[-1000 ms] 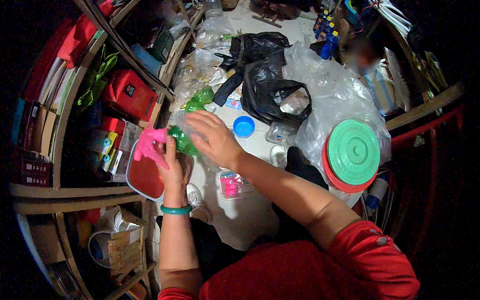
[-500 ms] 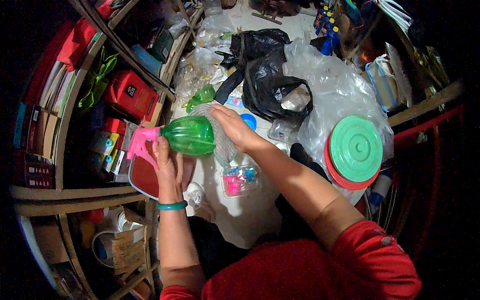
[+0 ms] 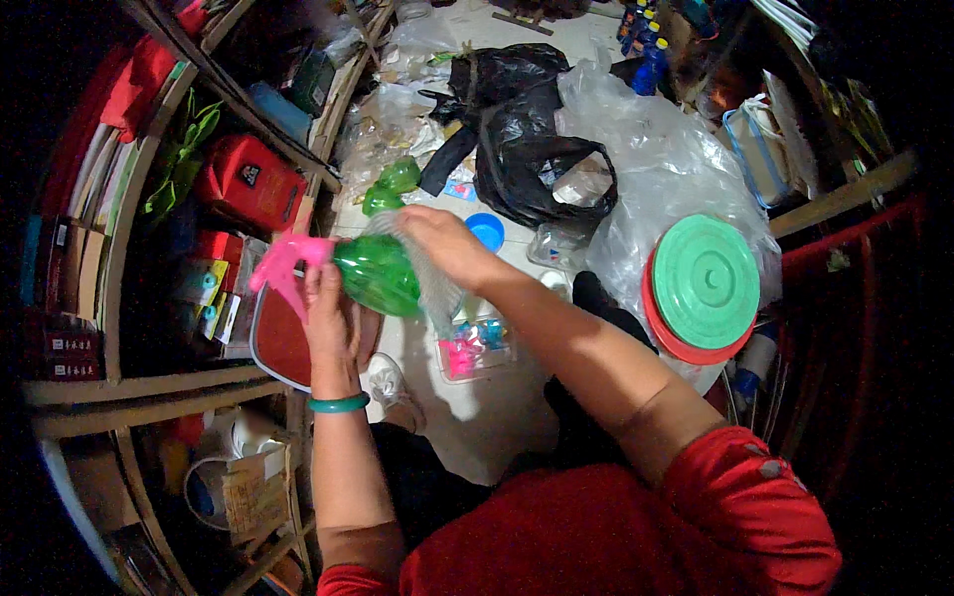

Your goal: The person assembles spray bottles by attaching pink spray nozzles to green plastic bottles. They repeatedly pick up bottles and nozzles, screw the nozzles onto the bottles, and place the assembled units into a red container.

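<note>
Our green bottle [image 3: 378, 278] is held sideways above the floor [image 3: 487, 437], pink spray head [image 3: 298, 256] to our left; to wipe it well, we would likely keep the neck steady and press the grey cloth [image 3: 432, 286] evenly around the curve; our left hand [image 3: 333, 323] grips the neck, thumb beside the spray head (its other fingers are mostly hidden); our right hand [image 3: 442, 243] holds the cloth at the bottle's base end; beyond it sits a blue bowl [image 3: 486, 230].
</note>
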The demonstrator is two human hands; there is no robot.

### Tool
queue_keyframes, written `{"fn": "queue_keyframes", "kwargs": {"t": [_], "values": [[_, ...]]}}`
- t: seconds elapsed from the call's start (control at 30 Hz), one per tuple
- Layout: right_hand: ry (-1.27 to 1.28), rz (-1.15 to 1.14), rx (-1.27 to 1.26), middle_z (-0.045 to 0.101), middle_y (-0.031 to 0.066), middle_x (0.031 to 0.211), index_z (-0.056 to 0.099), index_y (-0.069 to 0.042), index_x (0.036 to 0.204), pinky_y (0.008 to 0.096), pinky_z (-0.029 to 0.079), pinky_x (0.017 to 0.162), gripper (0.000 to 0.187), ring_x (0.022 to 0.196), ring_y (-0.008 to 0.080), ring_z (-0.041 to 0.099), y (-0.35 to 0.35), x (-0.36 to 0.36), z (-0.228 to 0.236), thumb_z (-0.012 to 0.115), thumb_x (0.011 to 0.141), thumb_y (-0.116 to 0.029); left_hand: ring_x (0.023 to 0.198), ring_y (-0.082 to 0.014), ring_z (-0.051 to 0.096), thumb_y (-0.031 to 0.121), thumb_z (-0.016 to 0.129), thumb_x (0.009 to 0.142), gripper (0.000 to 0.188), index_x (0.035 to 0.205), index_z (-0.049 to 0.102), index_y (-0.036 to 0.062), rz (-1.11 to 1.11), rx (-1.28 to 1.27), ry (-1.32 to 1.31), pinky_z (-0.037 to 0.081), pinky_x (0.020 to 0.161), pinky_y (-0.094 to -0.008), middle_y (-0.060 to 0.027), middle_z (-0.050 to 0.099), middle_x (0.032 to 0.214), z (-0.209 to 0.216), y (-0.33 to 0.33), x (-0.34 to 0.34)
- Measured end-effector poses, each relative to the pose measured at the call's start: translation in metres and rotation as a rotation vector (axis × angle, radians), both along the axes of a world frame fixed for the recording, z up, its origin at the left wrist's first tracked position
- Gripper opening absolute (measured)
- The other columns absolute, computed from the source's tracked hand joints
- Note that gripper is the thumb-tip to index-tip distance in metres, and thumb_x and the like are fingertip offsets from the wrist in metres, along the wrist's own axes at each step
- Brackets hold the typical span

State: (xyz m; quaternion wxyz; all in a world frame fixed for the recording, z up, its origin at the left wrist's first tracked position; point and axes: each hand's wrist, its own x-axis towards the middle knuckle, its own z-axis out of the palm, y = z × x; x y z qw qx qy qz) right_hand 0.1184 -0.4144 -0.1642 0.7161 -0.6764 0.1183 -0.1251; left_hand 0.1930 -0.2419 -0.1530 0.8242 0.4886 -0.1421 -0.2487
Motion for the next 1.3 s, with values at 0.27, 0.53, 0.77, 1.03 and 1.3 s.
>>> {"fn": "queue_keyframes", "kwargs": {"t": [0.27,0.53,0.77,1.03,1.3], "values": [[0.067,-0.05,0.846,0.061,0.0083,0.095,0.055,-0.001,0.11,0.0305,0.045,0.08,0.033,0.089,0.0162,0.056,0.009,-0.003,0.002,0.044,0.091,-0.026,0.107,-0.023,0.053,0.028,0.05,0.092,0.035,0.117,0.049,0.0038,0.107,-0.117,0.035,0.04,0.095,-0.0382,-0.0105,0.055,0.115,0.003,0.001,0.015],[-0.052,-0.195,0.08,0.061,0.0147,0.101,0.054,0.001,0.111,0.0334,0.044,0.081,0.033,0.092,0.0235,0.058,0.017,0.004,-0.006,0.043,0.091,-0.023,0.099,-0.0193,0.053,0.033,0.053,0.09,0.039,0.116,0.048,0.0045,0.212,-0.172,0.145,0.043,0.089,-0.0357,-0.0073,0.054,0.111,0.009,-0.009,0.003],[-0.103,-0.076,-0.284,0.059,0.0187,0.105,0.053,0.0,0.113,0.0338,0.044,0.084,0.031,0.097,0.0284,0.058,0.023,-0.008,0.013,0.044,0.092,-0.021,0.093,-0.0163,0.054,0.029,0.054,0.09,0.031,0.111,0.054,0.0055,0.179,0.219,-0.087,0.045,0.083,-0.031,-0.0068,0.056,0.104,0.007,-0.012,-0.004],[-0.309,-0.091,-0.495,0.059,0.0204,0.102,0.056,0.001,0.106,0.0371,0.044,0.084,0.026,0.096,0.0327,0.057,0.026,-0.007,0.015,0.047,0.089,-0.018,0.086,-0.0112,0.049,0.02,0.053,0.09,0.021,0.104,0.053,0.0033,0.207,0.365,-0.368,0.04,0.077,-0.0247,-0.0043,0.055,0.097,-0.001,-0.024,-0.018],[0.155,0.028,0.215,0.062,0.0083,0.09,0.058,-0.001,0.1,0.032,0.045,0.074,0.026,0.081,0.0164,0.058,0.005,-0.005,0.002,0.047,0.089,-0.022,0.095,-0.0159,0.055,0.023,0.053,0.091,0.035,0.12,0.045,0.0043,0.137,0.104,-0.292,0.047,0.08,-0.0313,-0.0061,0.056,0.106,0.014,-0.009,-0.005]]}}
